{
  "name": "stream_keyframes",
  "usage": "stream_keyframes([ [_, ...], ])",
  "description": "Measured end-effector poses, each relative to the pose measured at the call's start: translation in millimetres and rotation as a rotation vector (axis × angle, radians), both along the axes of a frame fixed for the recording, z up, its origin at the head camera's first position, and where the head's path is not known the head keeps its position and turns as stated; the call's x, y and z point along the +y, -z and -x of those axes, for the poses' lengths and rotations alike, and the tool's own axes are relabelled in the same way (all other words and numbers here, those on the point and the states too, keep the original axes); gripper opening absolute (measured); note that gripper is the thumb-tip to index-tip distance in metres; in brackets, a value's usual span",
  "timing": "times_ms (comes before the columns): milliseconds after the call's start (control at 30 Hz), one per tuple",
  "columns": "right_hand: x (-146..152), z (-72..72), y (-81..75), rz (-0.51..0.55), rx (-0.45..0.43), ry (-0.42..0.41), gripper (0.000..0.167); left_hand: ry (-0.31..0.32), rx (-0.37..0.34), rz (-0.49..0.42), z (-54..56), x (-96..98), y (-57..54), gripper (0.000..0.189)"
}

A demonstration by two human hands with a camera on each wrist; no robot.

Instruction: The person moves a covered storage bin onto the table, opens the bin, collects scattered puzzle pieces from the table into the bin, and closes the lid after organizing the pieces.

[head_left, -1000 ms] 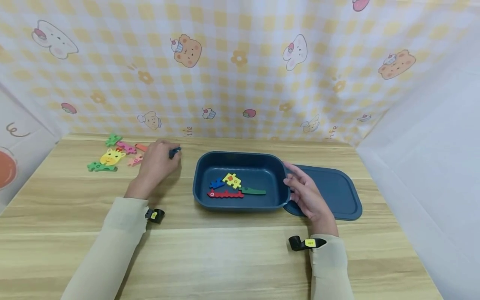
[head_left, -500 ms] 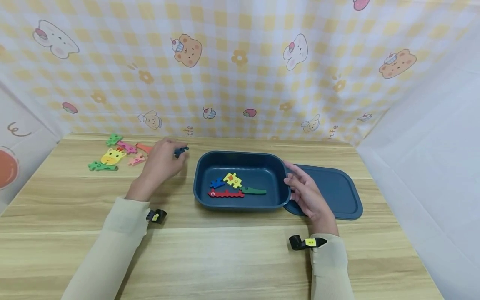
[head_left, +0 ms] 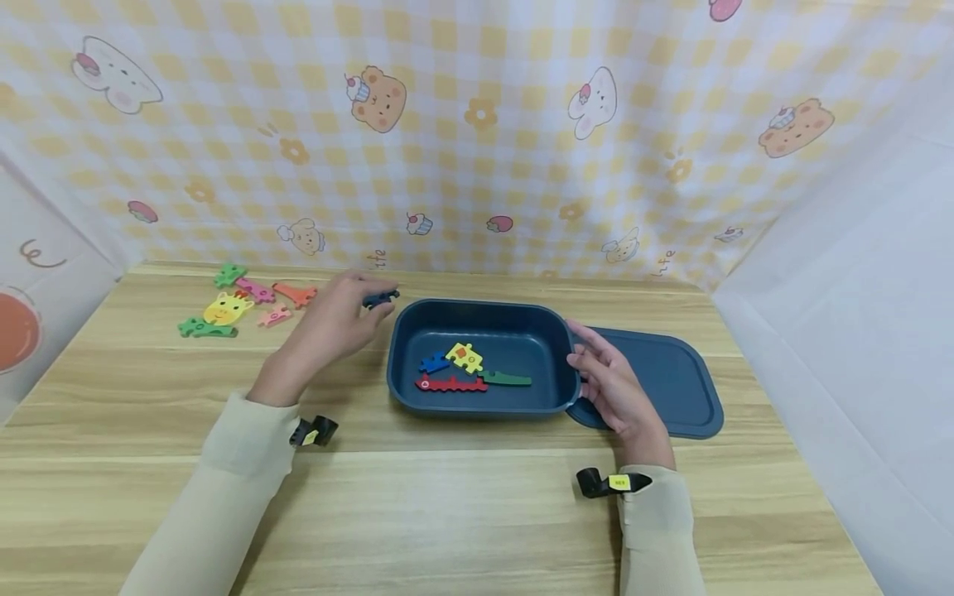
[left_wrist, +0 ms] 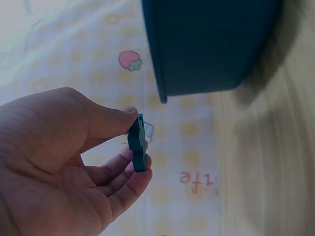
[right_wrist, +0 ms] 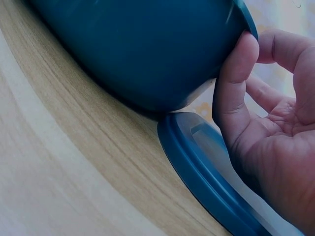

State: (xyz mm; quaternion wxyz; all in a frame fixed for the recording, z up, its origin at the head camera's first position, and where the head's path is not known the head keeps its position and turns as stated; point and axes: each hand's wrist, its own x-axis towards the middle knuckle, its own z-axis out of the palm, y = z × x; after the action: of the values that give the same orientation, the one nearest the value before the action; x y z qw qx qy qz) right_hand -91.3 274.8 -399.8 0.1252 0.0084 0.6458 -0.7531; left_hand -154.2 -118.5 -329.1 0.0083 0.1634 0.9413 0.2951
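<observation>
Thumb and fingers of my left hand [head_left: 339, 319] pinch a dark blue-green puzzle piece [head_left: 381, 299], just left of the dark blue box [head_left: 484, 411]. In the left wrist view the piece [left_wrist: 138, 142] stands edge-on between thumb and fingertips, apart from the box wall [left_wrist: 206, 44]. My right hand [head_left: 614, 393] holds the box by its right end, the thumb at the rim [right_wrist: 238, 64]. Inside the box lie a yellow puzzle piece [head_left: 464, 358], a blue one [head_left: 434, 362], a red one [head_left: 450, 384] and a green one [head_left: 507, 378].
More pieces lie at the table's back left: a yellow giraffe head [head_left: 227, 309], green pieces [head_left: 209, 329], a magenta one [head_left: 256, 290], an orange one [head_left: 295, 294] and a pink one [head_left: 274, 315]. The box's lid [head_left: 671, 381] lies right, partly under my right hand. A checked curtain [head_left: 477, 165] hangs behind.
My left hand has moved right with the dark puzzle piece, nearer to the box, uncovering the orange and pink pieces. The right hand and box stay in place.
</observation>
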Motion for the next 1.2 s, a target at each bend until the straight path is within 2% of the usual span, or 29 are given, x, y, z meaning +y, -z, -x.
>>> stream_keyframes([
  [233,0,0.0,0.5,0.002,0.002,-0.001,0.063,0.046,-0.036,-0.009,-4.9,8.8,-5.7,0.039],
  [500,1,-0.1,0.9,0.014,-0.001,0.004,0.066,0.083,-0.006,0.004,-11.7,19.8,-6.5,0.04],
  [767,0,-0.6,0.8,0.012,-0.001,0.005,0.064,0.126,0.004,-0.014,-17.0,28.8,-4.5,0.041],
  [1200,1,0.4,0.6,0.011,-0.001,0.004,0.065,0.177,0.019,0.005,-23.1,44.3,3.3,0.039],
])
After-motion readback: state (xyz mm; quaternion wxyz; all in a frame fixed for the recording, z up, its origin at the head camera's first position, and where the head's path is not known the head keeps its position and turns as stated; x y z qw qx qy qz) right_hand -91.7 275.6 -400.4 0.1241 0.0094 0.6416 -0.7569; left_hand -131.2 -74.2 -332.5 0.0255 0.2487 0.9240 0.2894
